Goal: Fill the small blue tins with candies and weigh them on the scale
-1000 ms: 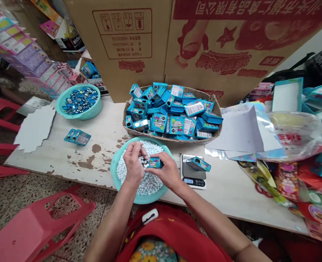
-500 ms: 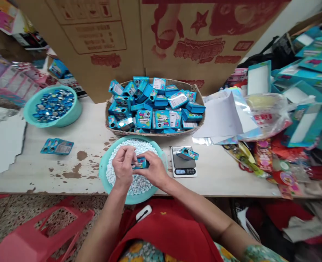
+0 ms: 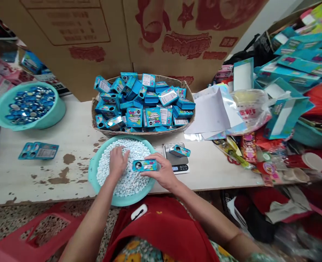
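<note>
My right hand (image 3: 163, 173) grips a small blue candy box (image 3: 144, 165), held level over the right side of a teal bowl (image 3: 94, 173). The bowl is full of small white candies (image 3: 128, 178). My left hand (image 3: 118, 162) rests palm down on the candies, fingers curled into them. Just right of the bowl sits a small digital scale (image 3: 177, 162) with another blue box (image 3: 179, 150) lying on its pan. Behind the bowl a wicker basket (image 3: 143, 133) is heaped with several blue boxes of the same kind.
A second teal bowl (image 3: 48, 118) of blue and silver round pieces stands at the far left, with a flat blue card (image 3: 38, 150) near it. Large cardboard cartons (image 3: 117, 36) wall the back. Paper sheets (image 3: 212, 112), bags and blue cartons crowd the right. A red stool (image 3: 35, 233) is below left.
My left hand left the box and dropped onto the white candies. My right hand now holds the box alone. The view has shifted to the right.
</note>
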Tool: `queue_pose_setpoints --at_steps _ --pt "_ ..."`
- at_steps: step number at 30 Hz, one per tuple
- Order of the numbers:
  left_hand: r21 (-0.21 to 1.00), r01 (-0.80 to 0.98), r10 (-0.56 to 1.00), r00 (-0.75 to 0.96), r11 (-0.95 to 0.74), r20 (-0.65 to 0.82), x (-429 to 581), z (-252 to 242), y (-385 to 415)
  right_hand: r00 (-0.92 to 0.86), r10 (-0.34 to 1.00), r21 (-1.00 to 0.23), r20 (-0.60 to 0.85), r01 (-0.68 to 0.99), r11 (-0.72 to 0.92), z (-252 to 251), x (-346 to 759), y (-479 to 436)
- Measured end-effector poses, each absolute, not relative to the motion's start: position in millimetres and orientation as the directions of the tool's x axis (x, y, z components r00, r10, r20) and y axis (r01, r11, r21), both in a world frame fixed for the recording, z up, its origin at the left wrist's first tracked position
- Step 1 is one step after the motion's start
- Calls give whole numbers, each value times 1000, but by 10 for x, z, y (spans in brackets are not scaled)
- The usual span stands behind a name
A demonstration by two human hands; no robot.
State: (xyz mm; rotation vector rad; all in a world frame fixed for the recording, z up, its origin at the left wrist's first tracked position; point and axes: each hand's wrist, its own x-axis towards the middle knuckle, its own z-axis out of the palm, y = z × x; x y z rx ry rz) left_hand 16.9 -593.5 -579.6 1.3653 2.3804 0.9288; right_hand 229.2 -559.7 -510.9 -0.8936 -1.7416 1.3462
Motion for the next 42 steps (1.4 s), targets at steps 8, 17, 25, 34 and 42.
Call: queue_pose_setpoints --at_steps 8,17,25,34,42 --pt "311 833 889 -439 458 -133 525 -5923 -6081 -441 888 -958 129 175 226 -5128 2291 -5577" --pt "950 -115 666 -688 291 -288 439 -5562 -6152 -485 863 -928 144 237 288 -5146 2162 -5621" --pt "897 -403 670 -718 -181 -187 607 -4861 -6108 -610 766 -839 204 294 458 -5156 1857 -5774" --pt "935 -303 646 -754 -184 -117 620 -4882 -6142 -662 729 -834 175 294 468 -5101 1837 -5808" --pt "956 -253 642 -760 -152 -99 639 -4823 -6152 -609 770 -863 189 272 426 -5072 1856 -5846"
